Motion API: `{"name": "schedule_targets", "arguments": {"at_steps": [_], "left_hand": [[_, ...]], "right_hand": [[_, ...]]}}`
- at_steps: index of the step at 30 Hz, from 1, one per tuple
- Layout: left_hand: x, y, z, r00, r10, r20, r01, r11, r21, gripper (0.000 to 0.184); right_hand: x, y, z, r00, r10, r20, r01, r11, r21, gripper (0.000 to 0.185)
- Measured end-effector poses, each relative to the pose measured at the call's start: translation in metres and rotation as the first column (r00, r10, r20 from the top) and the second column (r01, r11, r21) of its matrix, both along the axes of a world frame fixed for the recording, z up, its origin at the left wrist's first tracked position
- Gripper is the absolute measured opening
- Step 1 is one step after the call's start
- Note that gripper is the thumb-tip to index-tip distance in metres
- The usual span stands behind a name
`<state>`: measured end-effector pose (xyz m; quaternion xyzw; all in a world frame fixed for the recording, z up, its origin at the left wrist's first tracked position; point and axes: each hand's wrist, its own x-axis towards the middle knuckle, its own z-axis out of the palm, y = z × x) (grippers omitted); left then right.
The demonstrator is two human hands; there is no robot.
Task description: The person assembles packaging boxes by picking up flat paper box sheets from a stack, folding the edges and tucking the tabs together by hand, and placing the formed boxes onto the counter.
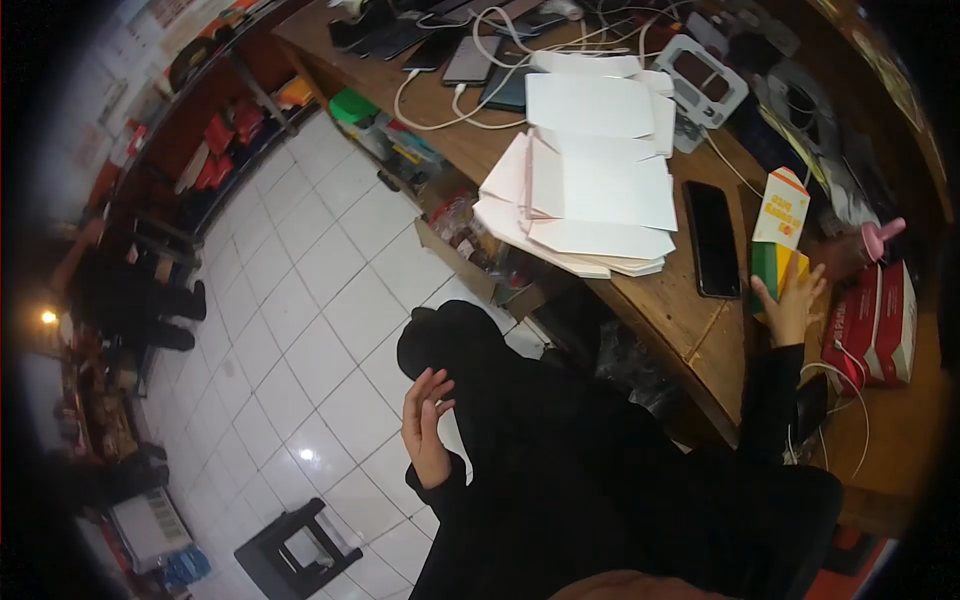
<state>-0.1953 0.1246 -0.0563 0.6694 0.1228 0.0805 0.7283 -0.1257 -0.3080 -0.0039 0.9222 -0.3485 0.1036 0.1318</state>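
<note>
At the right end of the desk, my right hand (790,308) is around the lower end of a small yellow, green and white carton (785,212). The thumb lies along its left edge and the fingers are over its right side. Left of the carton, a black smartphone (712,240) lies flat with a dark screen. A stack of flattened white cardboard sheets (600,180), creased and with flaps, is beside the phone. My left hand (427,425) hangs above my black-clothed lap, fingers loosely bent and apart, holding nothing.
Red boxes (872,325) and a pink-topped object (882,240) stand right of my right hand. White cables (500,40) and more phones (472,60) crowd the desk's far end. On the tiled floor is a black stool (298,550). Another person's legs (160,305) show at left.
</note>
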Motion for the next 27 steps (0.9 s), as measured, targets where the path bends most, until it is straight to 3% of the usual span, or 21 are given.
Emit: {"name": "schedule_targets", "arguments": {"at_steps": [1, 2, 3, 4, 5, 6, 7, 9, 11, 13, 15, 17, 18, 20, 21, 23, 27], "left_hand": [[-0.002, 0.001, 0.000, 1.000, 0.024, -0.005, -0.024, 1.000, 0.007, 0.043], [-0.003, 0.002, -0.002, 1.000, 0.017, -0.004, -0.017, 1.000, 0.002, 0.042], [-0.004, 0.002, -0.004, 1.000, 0.010, -0.003, -0.010, 1.000, -0.005, 0.041], [-0.005, 0.002, -0.003, 1.000, 0.018, -0.003, -0.018, 1.000, -0.010, 0.040], [-0.005, 0.000, 0.000, 0.999, 0.037, -0.022, -0.037, 0.999, -0.022, 0.038], [-0.007, 0.001, -0.001, 0.999, 0.034, -0.028, -0.034, 0.999, -0.027, 0.038], [-0.009, 0.002, -0.002, 0.999, 0.047, -0.026, -0.048, 0.998, -0.028, 0.037], [-0.017, 0.006, 0.002, 0.998, 0.070, -0.003, -0.070, 0.997, -0.016, 0.033], [-0.030, 0.014, 0.001, 0.994, 0.103, 0.026, -0.101, 0.993, -0.056, 0.029], [-0.039, 0.022, -0.002, 0.986, 0.164, -0.007, -0.164, 0.983, -0.083, 0.029], [-0.047, 0.028, -0.008, 0.979, 0.201, -0.037, -0.203, 0.975, -0.093, 0.030], [-0.052, 0.031, -0.009, 0.976, 0.211, -0.056, -0.217, 0.964, -0.150, 0.030], [-0.053, 0.031, -0.010, 0.971, 0.235, -0.042, -0.239, 0.959, -0.155, 0.030], [-0.054, 0.039, -0.013, 0.979, 0.197, -0.047, -0.202, 0.966, -0.161, 0.031], [-0.055, 0.039, -0.013, 0.977, 0.207, -0.045, -0.212, 0.963, -0.166, 0.031], [-0.054, 0.040, -0.011, 0.981, 0.192, 0.010, -0.185, 0.961, -0.206, 0.033], [-0.054, 0.039, -0.012, 0.985, 0.170, 0.020, -0.161, 0.962, -0.221, 0.035]], "right_hand": [[0.003, 0.015, 0.010, 1.000, 0.024, -0.005, -0.024, 1.000, 0.007, 0.080], [0.008, 0.029, 0.018, 0.926, 0.295, 0.237, -0.293, 0.955, -0.042, 0.072], [0.013, 0.044, 0.025, 0.725, 0.526, 0.444, -0.518, 0.842, -0.150, 0.063], [0.020, 0.067, 0.029, 0.623, 0.586, 0.518, -0.725, 0.681, 0.102, 0.056], [0.028, 0.092, 0.032, 0.519, 0.598, 0.611, -0.852, 0.418, 0.315, 0.048], [0.036, 0.120, 0.033, 0.395, 0.711, 0.582, -0.918, 0.287, 0.274, 0.045], [0.043, 0.147, 0.034, 0.360, 0.757, 0.546, -0.926, 0.216, 0.310, 0.045], [0.064, 0.168, 0.016, 0.316, 0.796, 0.516, -0.945, 0.215, 0.248, 0.044], [0.086, 0.160, -0.008, 0.314, 0.886, 0.343, -0.930, 0.214, 0.298, 0.040], [0.092, 0.162, -0.010, 0.285, 0.885, 0.369, -0.938, 0.180, 0.295, 0.033], [0.097, 0.159, -0.007, 0.341, 0.848, 0.406, -0.908, 0.185, 0.377, 0.024], [0.097, 0.165, 0.012, 0.456, 0.794, 0.402, -0.861, 0.279, 0.425, 0.020], [0.099, 0.160, 0.016, 0.430, 0.806, 0.407, -0.874, 0.258, 0.412, 0.020], [0.109, 0.152, 0.023, 0.304, 0.874, 0.378, -0.855, 0.075, 0.512, 0.023], [0.113, 0.151, 0.024, 0.293, 0.879, 0.375, -0.858, 0.069, 0.509, 0.023], [0.118, 0.151, 0.023, 0.414, 0.775, 0.478, -0.715, -0.048, 0.697, 0.024], [0.129, 0.137, 0.017, 0.457, 0.776, 0.434, -0.652, -0.039, 0.757, 0.025]]}}
